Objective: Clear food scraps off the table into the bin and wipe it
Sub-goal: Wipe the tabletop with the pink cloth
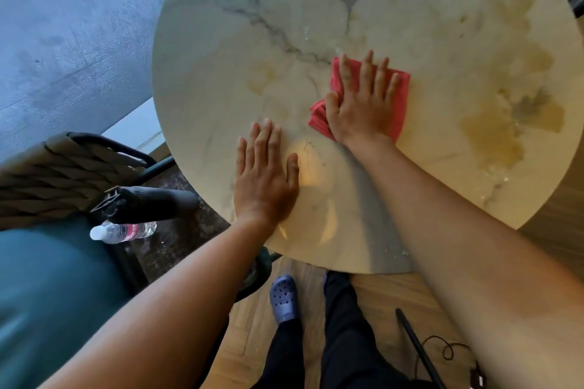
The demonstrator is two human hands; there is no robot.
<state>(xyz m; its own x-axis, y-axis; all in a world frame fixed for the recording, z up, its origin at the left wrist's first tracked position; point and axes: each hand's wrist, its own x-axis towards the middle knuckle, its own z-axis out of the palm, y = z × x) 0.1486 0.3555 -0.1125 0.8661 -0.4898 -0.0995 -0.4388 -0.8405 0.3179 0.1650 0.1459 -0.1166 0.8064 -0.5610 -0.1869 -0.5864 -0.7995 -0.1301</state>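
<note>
Pressing flat on one red cloth [399, 98], right hand [363, 104] at centre frame, fingers straight and spread, thumb tucked against the cloth's bunched lower-left corner. Cloth lying on the round marble table [284, 9], just right of the tabletop's middle, its edges poking out on both sides of the palm. Left hand [267, 174] down and left of it, also laid flat on the marble near the table's lower edge, fingers straight and together, thumb angled out, holding nothing. Two hands on the table, then, close but apart, both forearms running in from the bottom of the frame. Yellowish stains [493, 136] showing on the tabletop to the right of the cloth. Off the table at lower left: one woven chair [47, 177] with a teal cushion, one clear plastic bottle [123, 232] lying on it beside a black object. At the bottom, one blue clog [284, 297] on the wood floor and a black cable [442, 347] further right.
</note>
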